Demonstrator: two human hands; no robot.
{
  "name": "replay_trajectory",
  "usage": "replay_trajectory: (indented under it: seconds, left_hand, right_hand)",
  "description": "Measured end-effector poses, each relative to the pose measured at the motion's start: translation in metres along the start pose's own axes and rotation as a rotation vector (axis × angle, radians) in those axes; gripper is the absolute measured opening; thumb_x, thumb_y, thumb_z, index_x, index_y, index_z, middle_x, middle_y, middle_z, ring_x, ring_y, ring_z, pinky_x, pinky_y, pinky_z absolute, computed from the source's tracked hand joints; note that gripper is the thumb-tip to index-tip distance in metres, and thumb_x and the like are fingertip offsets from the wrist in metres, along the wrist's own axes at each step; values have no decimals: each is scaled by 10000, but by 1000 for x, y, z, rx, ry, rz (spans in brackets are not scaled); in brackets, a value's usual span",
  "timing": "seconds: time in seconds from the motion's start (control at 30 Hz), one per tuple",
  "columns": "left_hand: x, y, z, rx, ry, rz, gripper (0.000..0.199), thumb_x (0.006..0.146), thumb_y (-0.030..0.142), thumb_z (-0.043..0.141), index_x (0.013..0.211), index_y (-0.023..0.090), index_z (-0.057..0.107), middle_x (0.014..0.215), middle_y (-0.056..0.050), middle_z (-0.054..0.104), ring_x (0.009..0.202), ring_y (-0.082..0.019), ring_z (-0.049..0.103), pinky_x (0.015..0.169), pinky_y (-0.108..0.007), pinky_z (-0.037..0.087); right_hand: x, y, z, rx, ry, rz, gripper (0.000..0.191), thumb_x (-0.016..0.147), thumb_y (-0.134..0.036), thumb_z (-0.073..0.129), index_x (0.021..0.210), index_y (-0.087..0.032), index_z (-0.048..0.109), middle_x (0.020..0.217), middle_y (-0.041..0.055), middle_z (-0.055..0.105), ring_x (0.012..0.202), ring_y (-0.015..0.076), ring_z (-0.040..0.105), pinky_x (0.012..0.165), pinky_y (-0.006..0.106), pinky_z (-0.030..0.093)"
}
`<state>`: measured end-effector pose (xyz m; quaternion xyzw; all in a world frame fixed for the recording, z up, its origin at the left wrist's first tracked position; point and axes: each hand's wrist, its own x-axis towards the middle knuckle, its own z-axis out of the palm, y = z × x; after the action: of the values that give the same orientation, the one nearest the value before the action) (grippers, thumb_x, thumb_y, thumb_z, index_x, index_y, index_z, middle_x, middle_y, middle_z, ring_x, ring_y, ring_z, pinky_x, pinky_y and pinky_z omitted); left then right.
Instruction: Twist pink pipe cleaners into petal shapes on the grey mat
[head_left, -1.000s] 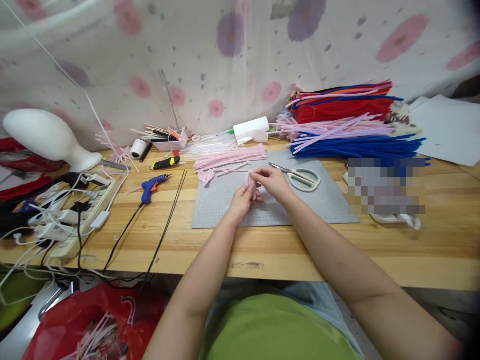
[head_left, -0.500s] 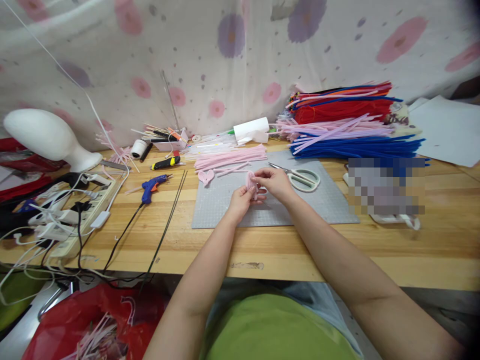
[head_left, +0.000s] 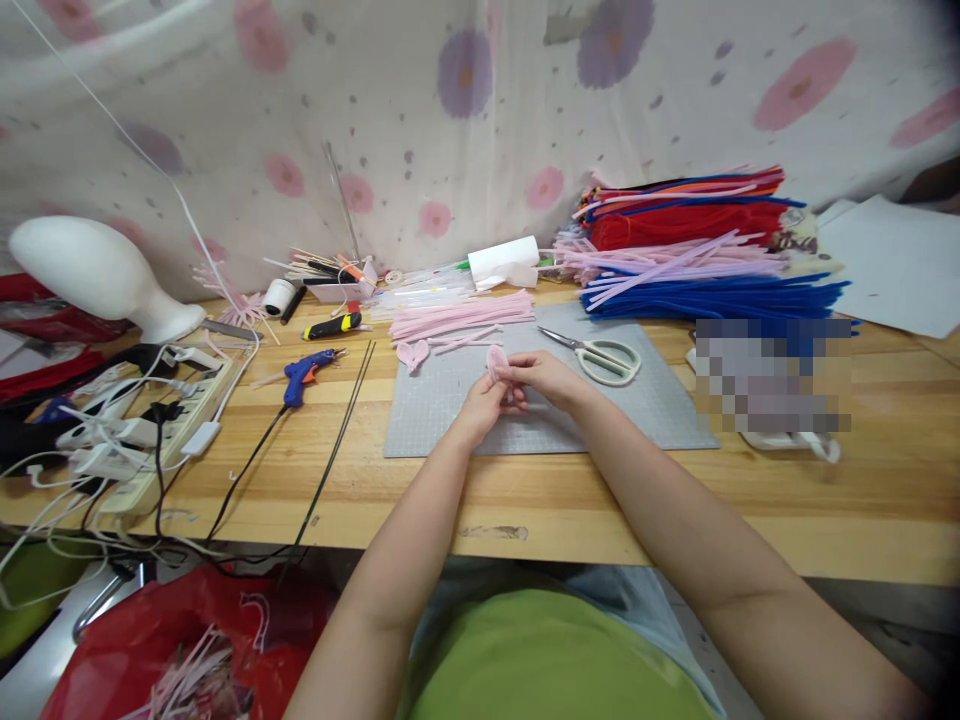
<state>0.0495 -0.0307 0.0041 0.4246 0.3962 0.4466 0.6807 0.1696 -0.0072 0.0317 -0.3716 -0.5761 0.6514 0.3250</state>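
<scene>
Both the left hand (head_left: 484,402) and right hand (head_left: 541,376) pinch a small, pale pink, fuzzy, rounded piece (head_left: 496,361).

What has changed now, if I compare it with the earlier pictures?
The right hand has shifted slightly toward the person, its fingers nearer the left hand. Both still hold the pink pipe-cleaner piece. Scissors and glue gun stayed in place.

Wooden table (head_left: 300,480); mat (head_left: 442,420); scissors (head_left: 604,360); glue gun (head_left: 301,380)
</scene>
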Motion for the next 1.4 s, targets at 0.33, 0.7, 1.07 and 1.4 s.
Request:
replay_trajectory:
  seconds: [0.33,0.7,1.07,1.4]
  left_hand:
    - [-7,3,-1,-109,-275,-65,268,681,357,609,734,130,476,577,44,420,560,-81,491,647,-369,510]
    - [-5,14,-2,-252,-307,-114,442,812,475,325,843,123,591,839,-106,609,853,-202,579,768,-394,466]
    - [-1,8,1,-220,-131,-67,363,808,445,395,800,128,572,749,-65,602,666,-137,583,686,-330,481]
    - [0,4,-2,-52,17,23,231,712,337,570,801,124,581,773,-56,630,745,-162,611,715,-332,472]
  right_hand:
    - [-1,3,-10,151,-119,172,413,631,-372,671,946,-108,628,474,14,592,381,107,519,368,213,426]
    - [4,2,-5,204,103,95,248,614,-342,668,641,-106,598,415,-25,516,287,9,280,275,149,176]
    - [10,7,-2,230,146,76,345,581,-393,686,771,-109,629,343,-66,407,308,32,296,294,160,190]
    - [13,9,0,241,210,81,328,496,-357,735,707,-119,655,487,-4,576,428,80,490,402,191,344]
